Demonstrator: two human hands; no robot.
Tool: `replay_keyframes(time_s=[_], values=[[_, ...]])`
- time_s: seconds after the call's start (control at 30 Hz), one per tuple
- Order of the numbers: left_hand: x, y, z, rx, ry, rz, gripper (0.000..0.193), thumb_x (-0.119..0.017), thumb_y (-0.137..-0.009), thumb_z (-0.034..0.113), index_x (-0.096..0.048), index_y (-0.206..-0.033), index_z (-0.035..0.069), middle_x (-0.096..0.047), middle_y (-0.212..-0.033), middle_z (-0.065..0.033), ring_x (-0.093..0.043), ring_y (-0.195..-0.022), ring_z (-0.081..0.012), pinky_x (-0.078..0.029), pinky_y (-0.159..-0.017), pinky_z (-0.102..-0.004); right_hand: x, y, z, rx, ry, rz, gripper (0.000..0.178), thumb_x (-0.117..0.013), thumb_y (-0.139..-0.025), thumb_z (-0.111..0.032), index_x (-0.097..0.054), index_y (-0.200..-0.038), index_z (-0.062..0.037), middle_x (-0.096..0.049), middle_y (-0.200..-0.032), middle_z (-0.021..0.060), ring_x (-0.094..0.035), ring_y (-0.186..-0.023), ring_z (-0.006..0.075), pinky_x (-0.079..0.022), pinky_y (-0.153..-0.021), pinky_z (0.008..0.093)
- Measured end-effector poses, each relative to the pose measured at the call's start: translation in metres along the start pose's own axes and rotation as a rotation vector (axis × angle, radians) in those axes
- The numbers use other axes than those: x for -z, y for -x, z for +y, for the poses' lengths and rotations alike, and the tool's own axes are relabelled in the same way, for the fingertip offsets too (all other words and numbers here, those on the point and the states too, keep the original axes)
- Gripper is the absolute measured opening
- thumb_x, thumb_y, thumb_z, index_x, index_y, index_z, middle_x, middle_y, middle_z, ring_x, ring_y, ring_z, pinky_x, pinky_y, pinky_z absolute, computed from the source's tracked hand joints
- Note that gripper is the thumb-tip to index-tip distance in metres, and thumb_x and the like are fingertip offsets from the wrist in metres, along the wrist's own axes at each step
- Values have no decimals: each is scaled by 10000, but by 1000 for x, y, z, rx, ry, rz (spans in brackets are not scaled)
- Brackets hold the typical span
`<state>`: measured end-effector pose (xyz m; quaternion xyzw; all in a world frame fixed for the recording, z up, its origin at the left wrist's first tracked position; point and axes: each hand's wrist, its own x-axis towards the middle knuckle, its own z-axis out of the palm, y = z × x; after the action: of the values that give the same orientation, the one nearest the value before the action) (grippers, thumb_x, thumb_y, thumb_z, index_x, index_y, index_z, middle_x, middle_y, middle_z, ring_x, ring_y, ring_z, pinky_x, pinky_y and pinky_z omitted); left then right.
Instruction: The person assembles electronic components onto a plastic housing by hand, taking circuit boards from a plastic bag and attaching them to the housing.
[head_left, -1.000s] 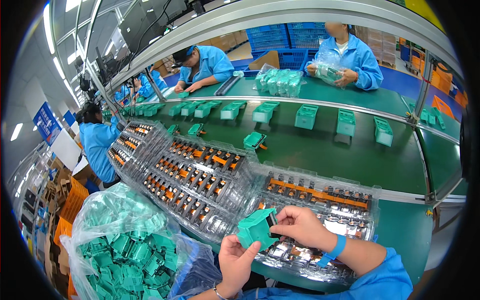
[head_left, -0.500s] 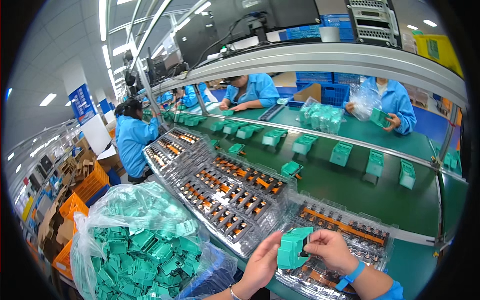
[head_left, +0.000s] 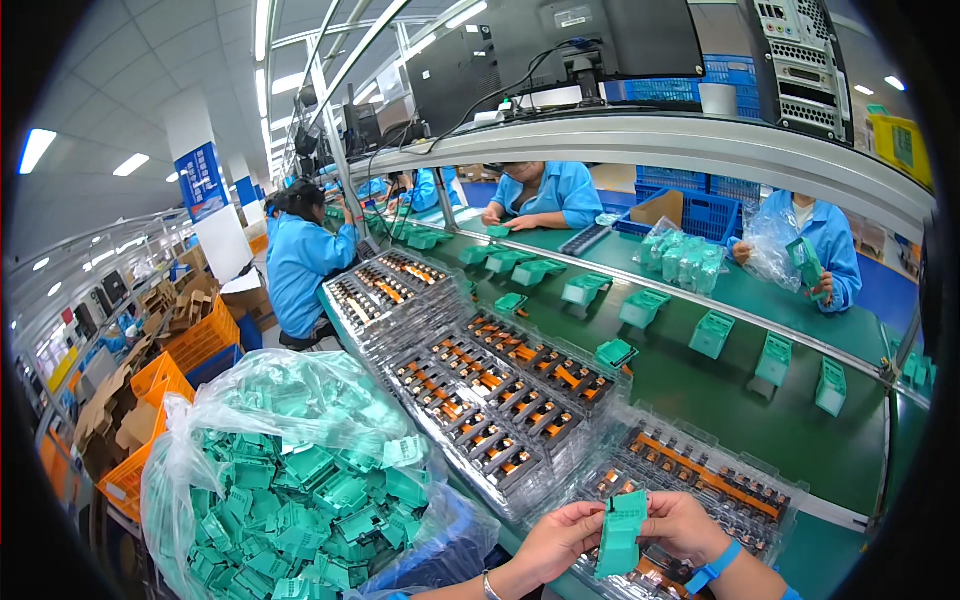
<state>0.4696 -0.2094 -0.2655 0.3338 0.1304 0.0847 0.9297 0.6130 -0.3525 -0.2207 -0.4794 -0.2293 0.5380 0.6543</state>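
A green plastic housing [head_left: 621, 540] is held upright between my two hands, above a clear tray of parts. My left hand [head_left: 562, 538] pinches its left edge near the top. The fingers of my right hand [head_left: 688, 524], with a blue band at the wrist, close on its upper right side. A small dark part shows at the housing's upper left edge. Beneath my hands lies the clear plastic tray [head_left: 650, 418], holding rows of orange, black and metal parts. My fingertips partly cover the housing.
To the left, a clear bag [head_left: 190, 440] is full of green housings. More trays of parts [head_left: 480, 390] line the bench. Several green housings [head_left: 640, 308] stand along the green belt [head_left: 700, 385]. Across it, co-workers in blue [head_left: 560, 195] handle housings. A metal beam [head_left: 600, 130] spans overhead.
The housing has turned in my hands, from lying sideways to standing upright, and my left fingers now pinch its edge. The whole view has shifted. A co-worker at right has tilted a green housing.
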Motion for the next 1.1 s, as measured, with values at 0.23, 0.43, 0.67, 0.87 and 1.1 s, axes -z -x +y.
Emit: replay_keyframes(time_s=[0.23,0.43,0.67,0.87,1.1], values=[[-8,7,4,-74,-72,-17,255,-531,-924,150,-522,-1137,10,-590,-1055,-64,-575,-954,-144,-470,-854,-286,0,2,3,8,-42,-28,264,-637,-800,6,-580,-1055,45,-643,-981,108,-630,-879,189,-503,-801,314],[-16,27,15,-470,-449,163,220,-521,-926,137,-554,-1095,0,-594,-1070,-97,-566,-1013,-198,-460,-877,-337,-3,9,-36,210,-86,303,82,-605,-775,40,-565,-815,-19,-602,-734,54,-620,-677,166,-549,-574,318],[0,48,27,-1132,-1533,32,226,-662,-812,249,-653,-942,64,-618,-1000,-104,-540,-1008,-288,-375,-896,-460,124,-28,-84,328,270,818,98,-610,-800,-77,-526,-771,-36,-539,-706,52,-561,-557,159,-496,-419,284],[36,50,18,-968,-1612,-29,495,-683,-752,403,-571,-1137,112,-510,-1243,-95,-426,-1191,-323,-279,-935,-549,190,-82,-79,79,463,1004,108,-598,-765,-56,-517,-734,8,-514,-675,81,-517,-468,200,-502,-408,335],[67,39,3,-923,-1489,-115,416,-672,-768,337,-609,-1138,158,-495,-1286,-79,-430,-1203,-290,-313,-889,-441,202,-122,-64,-68,494,988,67,-559,-769,-46,-527,-761,12,-550,-659,99,-540,-444,199,-502,-367,336]])
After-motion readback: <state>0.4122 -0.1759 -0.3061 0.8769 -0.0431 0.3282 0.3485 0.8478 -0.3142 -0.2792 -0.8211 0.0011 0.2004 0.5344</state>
